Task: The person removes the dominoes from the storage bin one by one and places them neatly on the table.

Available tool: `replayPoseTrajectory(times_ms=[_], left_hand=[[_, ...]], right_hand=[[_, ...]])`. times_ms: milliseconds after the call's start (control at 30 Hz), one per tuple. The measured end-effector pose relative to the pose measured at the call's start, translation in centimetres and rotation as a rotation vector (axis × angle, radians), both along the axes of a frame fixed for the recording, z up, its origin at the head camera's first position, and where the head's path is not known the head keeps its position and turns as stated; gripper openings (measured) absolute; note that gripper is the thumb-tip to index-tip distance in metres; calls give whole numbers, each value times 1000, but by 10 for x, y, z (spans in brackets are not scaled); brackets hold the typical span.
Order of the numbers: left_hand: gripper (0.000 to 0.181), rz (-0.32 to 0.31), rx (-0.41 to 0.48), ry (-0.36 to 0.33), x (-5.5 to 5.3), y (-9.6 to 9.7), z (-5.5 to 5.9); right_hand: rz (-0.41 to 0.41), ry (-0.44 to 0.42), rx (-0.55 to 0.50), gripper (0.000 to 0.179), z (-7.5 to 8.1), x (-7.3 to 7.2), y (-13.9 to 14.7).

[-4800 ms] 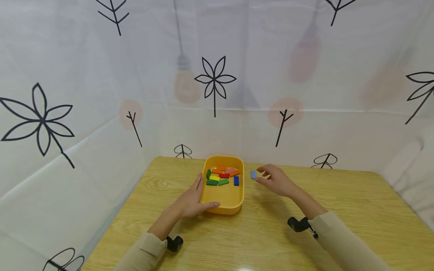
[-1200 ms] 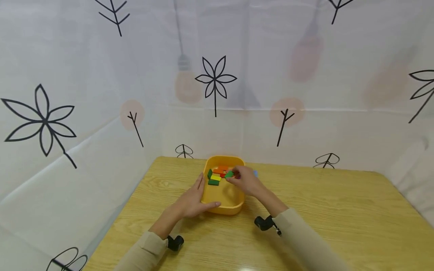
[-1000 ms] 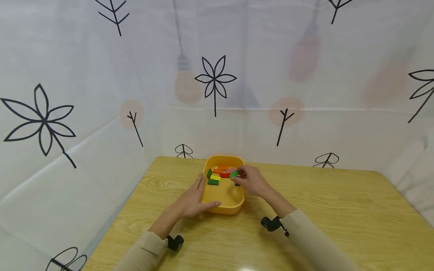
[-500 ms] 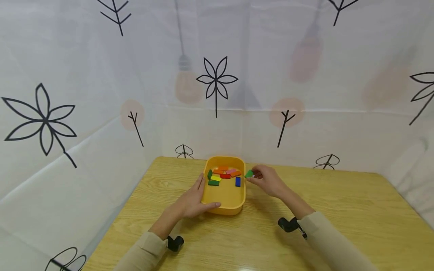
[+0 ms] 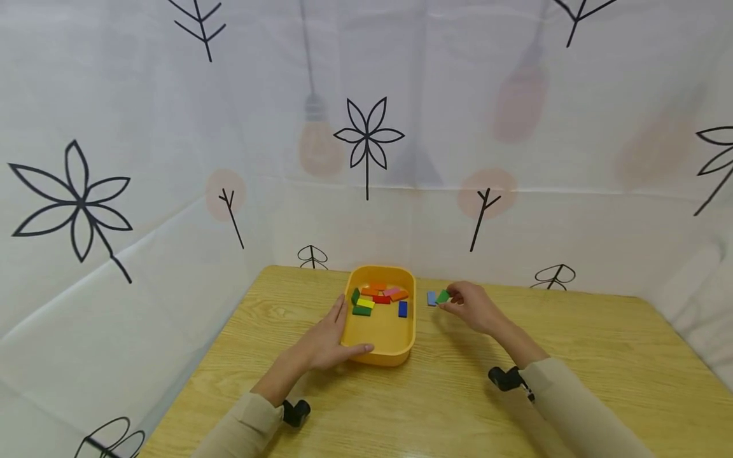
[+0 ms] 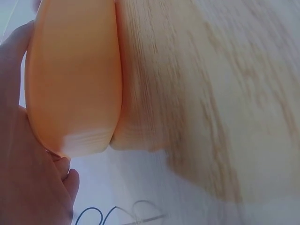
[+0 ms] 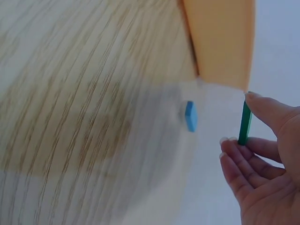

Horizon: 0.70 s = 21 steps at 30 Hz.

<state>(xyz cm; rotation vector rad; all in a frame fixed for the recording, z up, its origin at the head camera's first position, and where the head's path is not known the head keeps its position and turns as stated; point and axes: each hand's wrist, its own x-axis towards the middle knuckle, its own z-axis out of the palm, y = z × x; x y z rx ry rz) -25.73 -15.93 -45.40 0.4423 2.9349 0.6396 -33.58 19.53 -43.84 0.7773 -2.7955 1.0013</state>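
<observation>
In the head view, a yellow plastic bin [image 5: 378, 331] stands on the table, tilted slightly in angle. My left hand [image 5: 323, 337] holds it, fingers along its left wall and thumb over the near rim. To the right of the bin, my right hand [image 5: 472, 307] pinches a green block [image 5: 443, 297] between thumb and fingertips. The right wrist view shows this green block [image 7: 244, 123] edge-on, raised above the tabletop. A light blue block [image 5: 431, 298] lies on the table just left of the pinched block.
Inside the bin are several flat blocks, among them a dark blue block [image 5: 403, 309], a red block [image 5: 381, 299], a yellow block [image 5: 366, 304] and a pink block [image 5: 391, 292]. A white patterned cloth [image 5: 366, 222] hangs behind the wooden table [image 5: 544, 337].
The green block has been lifted out of the bin and carried right, over the rim, to beside the light blue block. My left hand has stayed on the bin.
</observation>
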Motion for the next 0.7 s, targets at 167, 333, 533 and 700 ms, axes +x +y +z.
replayPoseTrajectory(times_ms=[167, 333, 533, 700], left_hand=[[119, -8, -7, 11, -1, 0, -1], [119, -8, -5, 15, -1, -1, 0], [119, 6, -2, 1, -1, -1, 0], [121, 4, -1, -4, 0, -1, -1]], right_hand=[[0, 6, 32, 30, -7, -8, 8], [0, 5, 57, 19, -16, -20, 13], [-1, -4, 83, 13, -29, -35, 13], [0, -3, 140, 16, -34, -41, 12]])
